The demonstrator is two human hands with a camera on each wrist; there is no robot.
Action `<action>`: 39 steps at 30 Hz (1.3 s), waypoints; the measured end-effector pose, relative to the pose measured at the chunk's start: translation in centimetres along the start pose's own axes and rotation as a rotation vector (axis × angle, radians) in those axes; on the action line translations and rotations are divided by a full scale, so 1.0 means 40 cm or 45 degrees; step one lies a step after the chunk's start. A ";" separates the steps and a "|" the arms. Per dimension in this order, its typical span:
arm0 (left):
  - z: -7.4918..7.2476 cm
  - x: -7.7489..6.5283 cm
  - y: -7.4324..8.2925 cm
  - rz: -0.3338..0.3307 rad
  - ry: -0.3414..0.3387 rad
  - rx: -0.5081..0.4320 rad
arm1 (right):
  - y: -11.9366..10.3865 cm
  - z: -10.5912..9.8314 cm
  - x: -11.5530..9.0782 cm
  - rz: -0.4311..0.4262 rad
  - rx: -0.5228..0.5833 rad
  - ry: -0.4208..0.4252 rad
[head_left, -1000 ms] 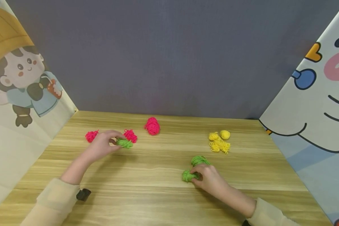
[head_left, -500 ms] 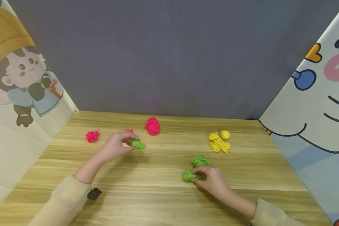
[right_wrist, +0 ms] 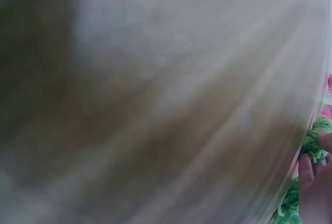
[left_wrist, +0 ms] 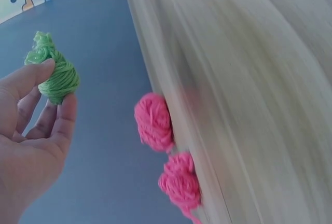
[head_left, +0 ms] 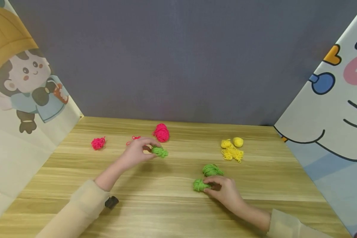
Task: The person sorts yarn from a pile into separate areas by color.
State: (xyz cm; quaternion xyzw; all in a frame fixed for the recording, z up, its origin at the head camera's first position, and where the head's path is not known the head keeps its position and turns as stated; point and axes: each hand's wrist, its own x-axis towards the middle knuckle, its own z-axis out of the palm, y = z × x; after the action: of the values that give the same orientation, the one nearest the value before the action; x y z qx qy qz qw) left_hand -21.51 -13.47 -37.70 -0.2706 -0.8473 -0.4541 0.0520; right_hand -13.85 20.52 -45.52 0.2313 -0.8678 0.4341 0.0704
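My left hand pinches a small green yarn ball between thumb and fingers, raised above the wooden table; the left wrist view shows the wound green yarn at the fingertips. Further right, my right hand grips a second green yarn ball resting on the table. Just behind it lies another green yarn bundle. In the right wrist view, part of the gripped green yarn ball shows at the right edge. Behind my left hand, a red yarn bundle is mostly hidden.
A pink-red yarn ball sits near the back wall, and a smaller red bundle lies at the left. Several yellow yarn balls cluster at the back right. Printed panels flank the table.
My left hand has carried its green yarn ball rightward, from beside the red bundle toward the middle, and now covers most of that bundle. The right hand has barely moved.
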 end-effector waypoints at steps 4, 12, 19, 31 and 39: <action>0.024 0.014 0.011 -0.003 -0.001 -0.046 | 0.003 0.003 -0.003 0.012 0.035 0.023; 0.076 0.041 0.025 -0.094 0.007 -0.127 | 0.004 0.008 -0.008 0.027 0.022 0.052; 0.113 0.064 0.028 -0.149 -0.098 -0.144 | 0.004 0.008 -0.008 0.052 0.045 0.047; 0.181 0.116 0.022 -0.049 -0.283 -0.116 | 0.004 0.006 -0.010 0.080 0.089 0.040; 0.226 0.137 0.021 -0.016 -0.421 -0.087 | 0.006 0.008 -0.010 0.078 0.084 0.048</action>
State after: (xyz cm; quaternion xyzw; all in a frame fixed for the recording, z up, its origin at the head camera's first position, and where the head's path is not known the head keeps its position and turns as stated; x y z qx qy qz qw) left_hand -24.31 -3.64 -40.52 -0.3380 -0.8300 -0.4322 -0.1000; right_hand -13.59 20.52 -45.99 0.1984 -0.8582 0.4689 0.0657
